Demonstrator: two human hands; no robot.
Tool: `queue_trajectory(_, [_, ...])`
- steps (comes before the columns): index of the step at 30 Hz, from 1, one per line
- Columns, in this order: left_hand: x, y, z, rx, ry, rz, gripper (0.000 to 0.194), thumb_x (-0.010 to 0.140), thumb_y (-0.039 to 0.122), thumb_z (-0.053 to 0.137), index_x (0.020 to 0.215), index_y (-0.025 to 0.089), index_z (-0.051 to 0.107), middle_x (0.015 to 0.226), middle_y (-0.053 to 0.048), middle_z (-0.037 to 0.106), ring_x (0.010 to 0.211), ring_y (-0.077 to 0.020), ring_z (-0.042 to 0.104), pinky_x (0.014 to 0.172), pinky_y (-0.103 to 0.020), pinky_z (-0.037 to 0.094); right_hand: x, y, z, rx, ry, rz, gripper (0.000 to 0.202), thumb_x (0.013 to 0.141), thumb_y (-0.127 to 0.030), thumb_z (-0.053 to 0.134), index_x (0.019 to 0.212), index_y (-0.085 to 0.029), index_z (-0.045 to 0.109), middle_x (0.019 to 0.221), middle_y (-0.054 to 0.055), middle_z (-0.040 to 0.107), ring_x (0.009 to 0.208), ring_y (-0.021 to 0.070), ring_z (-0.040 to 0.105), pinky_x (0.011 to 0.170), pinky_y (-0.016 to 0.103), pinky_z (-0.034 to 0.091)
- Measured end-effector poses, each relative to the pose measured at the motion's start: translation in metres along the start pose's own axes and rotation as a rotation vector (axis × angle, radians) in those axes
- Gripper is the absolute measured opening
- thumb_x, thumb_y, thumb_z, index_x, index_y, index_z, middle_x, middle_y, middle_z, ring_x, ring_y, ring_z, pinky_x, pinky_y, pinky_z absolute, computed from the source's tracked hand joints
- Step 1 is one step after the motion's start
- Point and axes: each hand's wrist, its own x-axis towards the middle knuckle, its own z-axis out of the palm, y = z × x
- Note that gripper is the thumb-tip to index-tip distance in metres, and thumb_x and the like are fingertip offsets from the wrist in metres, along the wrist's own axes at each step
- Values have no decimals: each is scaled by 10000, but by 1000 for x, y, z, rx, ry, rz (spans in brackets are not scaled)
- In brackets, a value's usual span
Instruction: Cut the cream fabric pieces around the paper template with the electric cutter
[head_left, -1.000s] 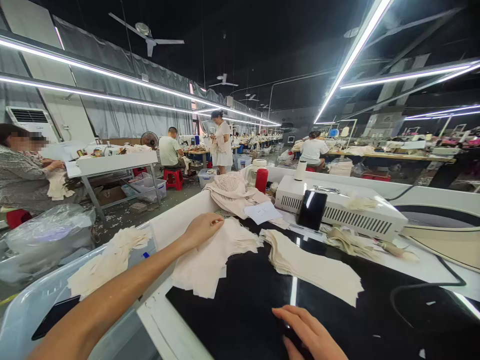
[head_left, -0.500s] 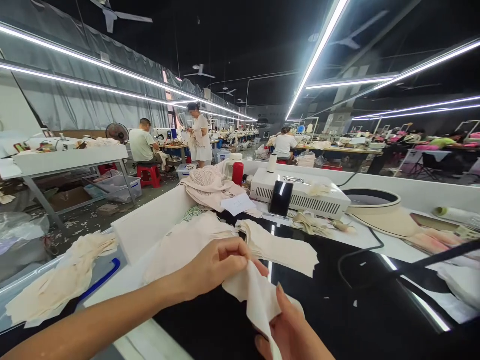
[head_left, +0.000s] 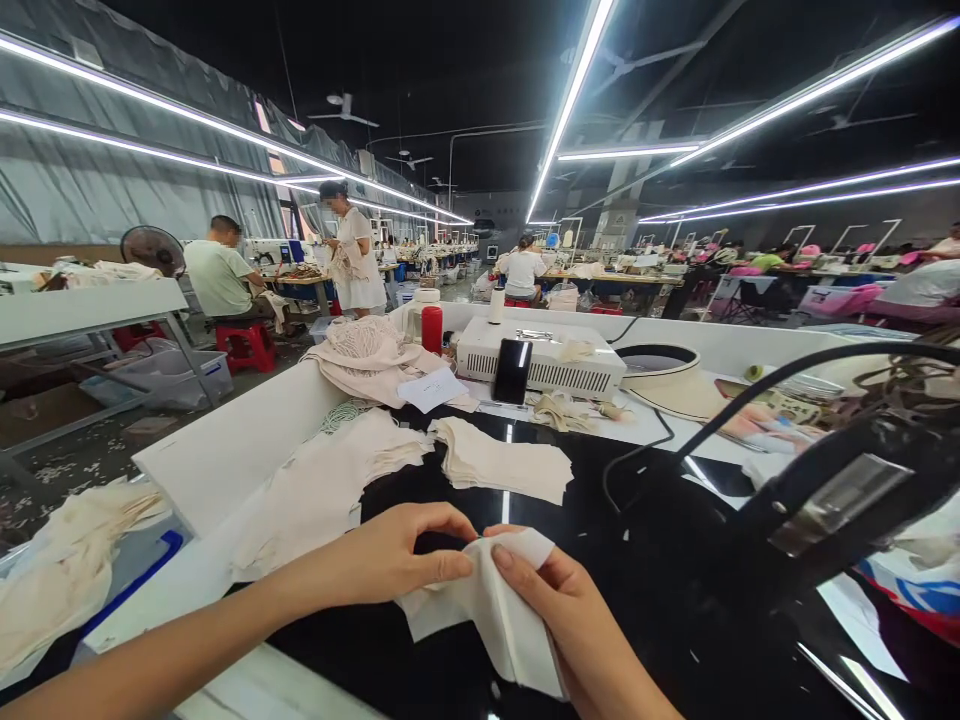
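Cream fabric piece (head_left: 510, 625) is pinched in my right hand (head_left: 566, 592); my left hand (head_left: 401, 550) meets its upper edge, whether gripping I cannot tell.

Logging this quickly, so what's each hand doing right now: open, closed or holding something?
Left hand: partly curled at the cream cloth; whether it grips can't be told.
Right hand: closed, holding the cream cloth.

left hand (head_left: 420, 555) loosely curved, perhaps pinching; right hand (head_left: 559, 590) gripping firmly, 2 hands close together.
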Motion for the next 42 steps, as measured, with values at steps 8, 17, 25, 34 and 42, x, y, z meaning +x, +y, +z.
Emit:
queue_trajectory(8, [13,-6,29,-360,-103,-183,531,753,612,881,956,154,706,817,16,627,721,-130,523,638,-233,351,6,1,-9,75,94,-74,732,650,-474,1013,1282,-255,714,990,33,787,759,180,706,657,279,569])
queue_trajectory(17, [4,1,20,-541,-21,-299,670,659,736,908,927,163,685,826,7,655,717,-128,549,649,-223,389,2,3,-30,24,217,-4,700,623,-525,1019,1204,-266,728,1092,37,733,737,129,646,452,176,470])
queue_trajectory(25, [5,8,19,-581,83,-273,581,691,652,917,896,165,677,790,18,633,696,-130,522,641,-227,363,-18,2,-15,20,-9,175,615,669,-729,906,846,-156,769,834,30,643,607,76,530,372,116,250])
queue_trajectory(34, [5,4,21,-473,94,-277,723,717,854,772,857,169,590,756,33,515,679,-120,410,619,-239,295,-12,11,-20,-259,-164,149,579,709,-693,900,789,-150,718,596,-65,515,409,7,332,431,210,193])
queue_trajectory(42, [9,-6,26,-479,165,-220,733,753,884,712,753,188,484,719,52,396,681,-118,308,616,-251,252,-13,10,-25,-244,-274,152,600,655,-682,937,709,-150,667,574,-52,508,438,29,360,449,221,236])
